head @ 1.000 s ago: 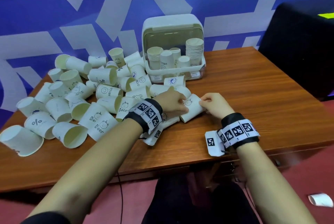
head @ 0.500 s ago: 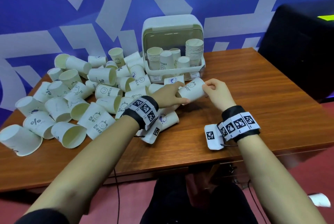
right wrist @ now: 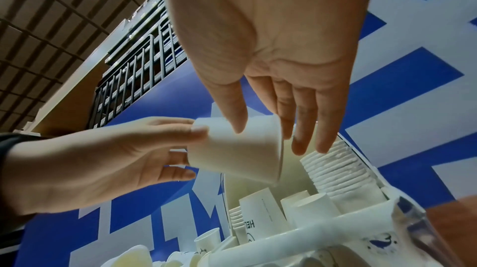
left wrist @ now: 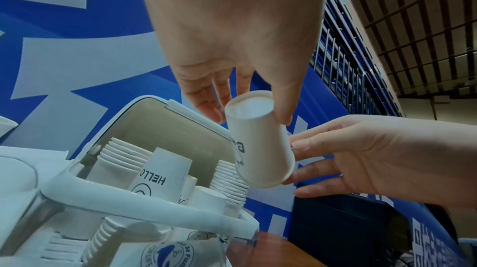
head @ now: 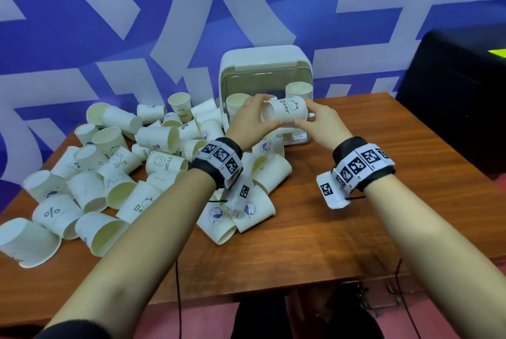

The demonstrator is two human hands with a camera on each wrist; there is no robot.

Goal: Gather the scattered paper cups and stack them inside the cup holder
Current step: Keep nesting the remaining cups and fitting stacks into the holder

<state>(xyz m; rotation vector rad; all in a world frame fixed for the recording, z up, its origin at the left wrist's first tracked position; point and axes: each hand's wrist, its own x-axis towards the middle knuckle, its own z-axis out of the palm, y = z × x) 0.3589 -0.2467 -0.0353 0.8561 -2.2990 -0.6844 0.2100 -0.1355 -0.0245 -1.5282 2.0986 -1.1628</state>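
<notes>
A white paper cup printed "Bear" lies on its side in the air, just in front of the open white cup holder. My left hand pinches its closed base between thumb and fingers. My right hand holds the open rim end, thumb on the wall and fingers at the rim. In the left wrist view the cup hangs above the stacks in the holder. In the right wrist view the cup sits between both hands. Two nested stacks stand inside the holder.
Many loose cups lie scattered over the left half of the wooden table, and a few more lie under my left wrist. A black box stands off the table's right side. A blue-and-white wall is behind.
Both hands have lifted the "Bear" cup off the table and carried it up and back to the holder's opening.
</notes>
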